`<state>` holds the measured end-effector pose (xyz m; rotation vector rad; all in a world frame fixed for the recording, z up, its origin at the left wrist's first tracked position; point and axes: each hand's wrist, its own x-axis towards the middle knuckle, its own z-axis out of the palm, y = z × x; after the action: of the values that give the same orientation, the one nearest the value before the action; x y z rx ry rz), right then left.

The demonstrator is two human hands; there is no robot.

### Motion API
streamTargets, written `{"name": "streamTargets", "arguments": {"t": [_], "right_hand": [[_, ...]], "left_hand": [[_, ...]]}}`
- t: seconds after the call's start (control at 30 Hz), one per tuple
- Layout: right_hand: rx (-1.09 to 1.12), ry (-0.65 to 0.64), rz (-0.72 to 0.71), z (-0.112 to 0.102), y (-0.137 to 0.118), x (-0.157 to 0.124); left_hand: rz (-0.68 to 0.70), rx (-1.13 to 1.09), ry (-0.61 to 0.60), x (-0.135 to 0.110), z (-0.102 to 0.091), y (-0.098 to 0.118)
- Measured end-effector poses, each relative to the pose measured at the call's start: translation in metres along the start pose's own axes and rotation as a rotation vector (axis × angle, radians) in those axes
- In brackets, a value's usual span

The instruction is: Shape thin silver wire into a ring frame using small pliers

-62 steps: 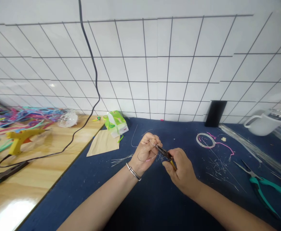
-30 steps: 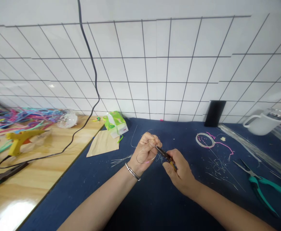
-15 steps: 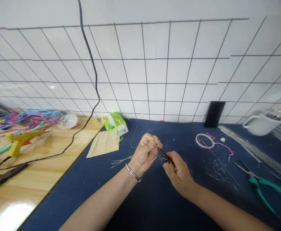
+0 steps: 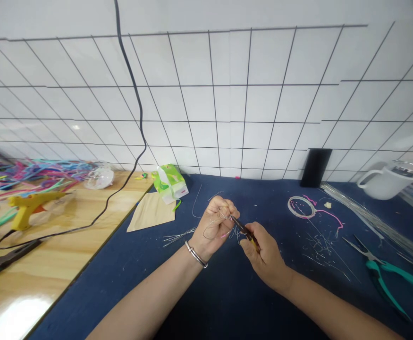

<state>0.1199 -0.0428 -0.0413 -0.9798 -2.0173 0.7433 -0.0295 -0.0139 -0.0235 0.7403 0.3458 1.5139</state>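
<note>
My left hand (image 4: 216,223) pinches a thin silver wire (image 4: 209,231) that curls in a loop below its fingers, over the dark blue cloth (image 4: 178,283). My right hand (image 4: 265,252) is closed round small pliers (image 4: 242,227) with a yellow handle. The pliers' dark tips reach up-left and meet the wire at my left fingertips. A metal bracelet (image 4: 195,253) sits on my left wrist.
Teal-handled pliers (image 4: 383,274) lie at the right, near a tape roll (image 4: 301,206), wire scraps, a long wire bundle (image 4: 372,219) and a white jug (image 4: 386,182). A green tissue pack (image 4: 171,182) and brown paper (image 4: 151,211) lie behind. A yellow glue gun (image 4: 29,205) lies on the wooden table (image 4: 32,278).
Both hands stay nearly in place. The pliers' tips and my left fingers shift slightly as they work the wire; the view bobs a little.
</note>
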Motion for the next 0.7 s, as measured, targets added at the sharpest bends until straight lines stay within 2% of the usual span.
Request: {"name": "streamTargets", "arguments": {"t": [0.23, 0.43, 0.7], "right_hand": [[-0.077, 0.022, -0.219, 0.001, -0.0019, -0.0019], [-0.121, 0.063, -0.104, -0.0008, -0.0022, -0.0006], [-0.143, 0.05, -0.081, -0.0017, -0.0037, 0.0003]], "left_hand": [[-0.012, 0.0, -0.011, 0.0014, -0.0031, -0.0002], [-0.013, -0.04, 0.011, 0.0021, -0.0044, 0.0004], [-0.055, -0.046, 0.02, 0.0015, -0.0072, 0.0003]]}}
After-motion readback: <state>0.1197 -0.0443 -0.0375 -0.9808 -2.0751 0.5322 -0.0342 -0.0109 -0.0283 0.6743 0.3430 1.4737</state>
